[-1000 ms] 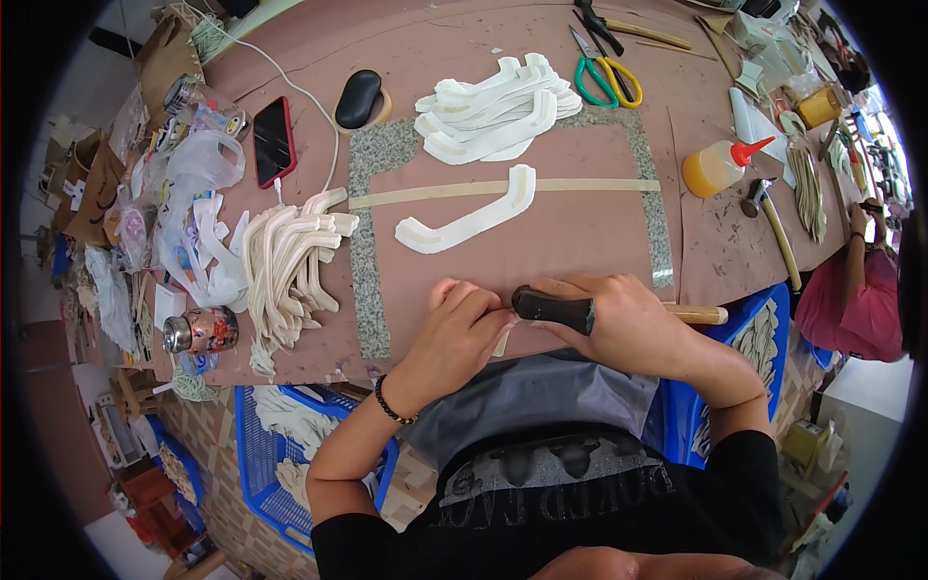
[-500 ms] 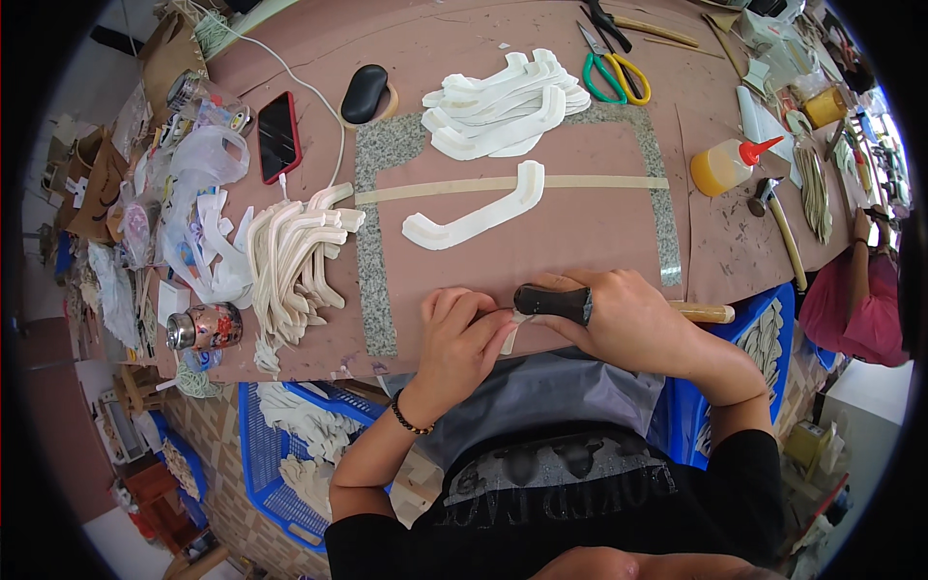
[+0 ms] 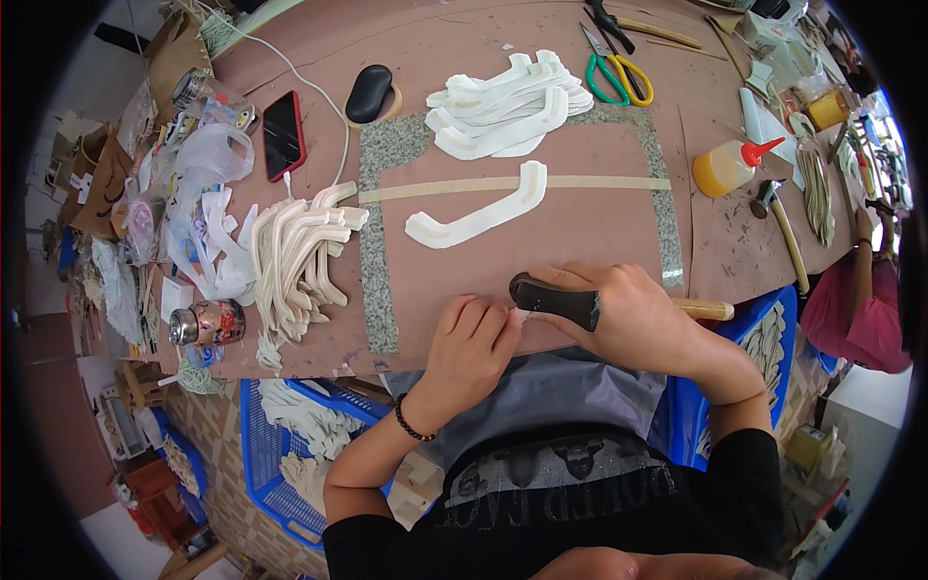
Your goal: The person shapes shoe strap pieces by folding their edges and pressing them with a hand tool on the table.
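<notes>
Brown sheeting covers the worktable (image 3: 435, 29), which stands on a patterned tiled floor and has speckled grey bands (image 3: 379, 280) framing the area before the hands. Farthest left of the left hand, crumpled clear plastic bags (image 3: 217, 155) lie along the edge, with a patterned flask (image 3: 215, 323) on its side nearer the person. Closer on that side is a heap of cream bent strips (image 3: 300, 242); beyond it, farther from the person, lies a phone (image 3: 284, 135) in a red case, then a black oval case (image 3: 369, 94). Below the table edge, left of the left forearm, a blue basket (image 3: 261, 474) holds more pale pieces.

The left hand (image 3: 469, 343) rests at the near table edge, fingers bent and bunched together; whether they pinch anything cannot be told. Ahead of it lies one white bent strip (image 3: 478, 213), apart from both hands, and beyond that a stack of similar white strips (image 3: 507, 101). Just right of the left fingertips, a pale sliver (image 3: 523, 314) shows beside a dark tool (image 3: 556, 302). The right hand (image 3: 628, 314) is curled firmly around this tool.

Far ahead of the right hand are green-and-yellow scissors (image 3: 609, 62). Just right of that hand, a wooden rod end (image 3: 704, 308) sticks out. Ahead and farther right stand a bottle of amber liquid (image 3: 720, 172) with a red nozzle and, lying past it, a hammer (image 3: 791, 242). At the far right is another person in a pink top (image 3: 851, 304).
</notes>
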### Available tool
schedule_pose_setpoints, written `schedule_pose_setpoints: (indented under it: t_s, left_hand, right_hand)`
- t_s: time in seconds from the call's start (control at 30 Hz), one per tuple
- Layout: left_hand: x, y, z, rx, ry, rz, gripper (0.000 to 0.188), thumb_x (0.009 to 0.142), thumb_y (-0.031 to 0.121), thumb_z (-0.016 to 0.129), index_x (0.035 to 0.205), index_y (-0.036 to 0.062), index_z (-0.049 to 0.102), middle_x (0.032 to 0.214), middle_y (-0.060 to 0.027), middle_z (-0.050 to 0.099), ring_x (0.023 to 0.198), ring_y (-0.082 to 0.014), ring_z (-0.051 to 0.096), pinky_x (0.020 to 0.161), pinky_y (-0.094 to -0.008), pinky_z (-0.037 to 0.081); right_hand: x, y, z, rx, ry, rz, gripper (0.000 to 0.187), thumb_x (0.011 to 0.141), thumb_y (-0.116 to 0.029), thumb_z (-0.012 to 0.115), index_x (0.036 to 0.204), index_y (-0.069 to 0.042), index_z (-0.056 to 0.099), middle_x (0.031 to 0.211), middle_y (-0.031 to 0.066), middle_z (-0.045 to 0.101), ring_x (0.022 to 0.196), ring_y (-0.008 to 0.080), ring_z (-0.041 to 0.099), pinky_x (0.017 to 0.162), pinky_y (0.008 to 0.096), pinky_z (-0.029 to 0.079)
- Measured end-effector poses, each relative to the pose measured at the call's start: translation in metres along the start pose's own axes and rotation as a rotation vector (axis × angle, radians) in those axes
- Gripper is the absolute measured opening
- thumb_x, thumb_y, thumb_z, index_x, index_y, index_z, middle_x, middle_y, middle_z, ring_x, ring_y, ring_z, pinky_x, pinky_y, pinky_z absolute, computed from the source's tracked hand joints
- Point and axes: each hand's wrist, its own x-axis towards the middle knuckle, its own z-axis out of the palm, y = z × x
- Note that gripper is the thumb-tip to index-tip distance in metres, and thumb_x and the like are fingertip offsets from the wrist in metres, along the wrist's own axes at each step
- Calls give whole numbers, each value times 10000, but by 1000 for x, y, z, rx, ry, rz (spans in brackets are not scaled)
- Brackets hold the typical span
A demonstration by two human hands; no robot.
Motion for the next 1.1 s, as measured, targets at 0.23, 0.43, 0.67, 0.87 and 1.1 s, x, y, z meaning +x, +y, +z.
schedule_pose_setpoints:
  t_s: [0.23, 0.43, 0.67, 0.87, 1.1]
  left_hand:
    - [-10, 7, 8, -184, 228, -349, 281, 755, 142, 846, 982, 31, 724, 1035, -72, 641, 989, -281, 591, 962, -470, 441]
    - [-8, 7, 7, -165, 188, -218, 224, 775, 90, 802, 972, 23, 719, 999, -81, 629, 960, -285, 590, 896, -438, 467]
    - [-1, 12, -1, -57, 105, -149, 174, 816, 91, 740, 961, 2, 706, 974, -88, 617, 937, -282, 587, 876, -422, 480]
    - [-4, 15, 1, -14, 80, -161, 159, 828, 101, 732, 958, 11, 707, 1001, -86, 627, 961, -275, 592, 930, -440, 470]
    - [-12, 29, 11, -95, 268, -424, 200, 826, 115, 771, 1007, 42, 729, 995, -75, 627, 992, -284, 595, 1004, -498, 428]
  right_hand:
    - [1, -5, 1, 47, -112, 100, 343, 889, -215, 776, 1183, -52, 708, 1051, 154, 714, 901, 409, 692, 779, 458, 571]
    - [4, -3, 0, -7, -68, -18, 247, 908, -171, 678, 1104, -26, 641, 901, 136, 690, 804, 347, 713, 665, 431, 588]
    - [6, -2, 2, -6, 24, -92, 295, 876, -165, 711, 1122, -26, 627, 897, 133, 682, 807, 347, 706, 656, 425, 580]
    - [6, -1, 4, -5, -6, -107, 291, 876, -177, 716, 1108, -25, 630, 901, 130, 681, 817, 338, 706, 677, 422, 581]
    - [6, -1, 6, -31, -25, -92, 284, 902, -184, 700, 1130, -26, 638, 898, 125, 680, 813, 340, 706, 669, 417, 580]
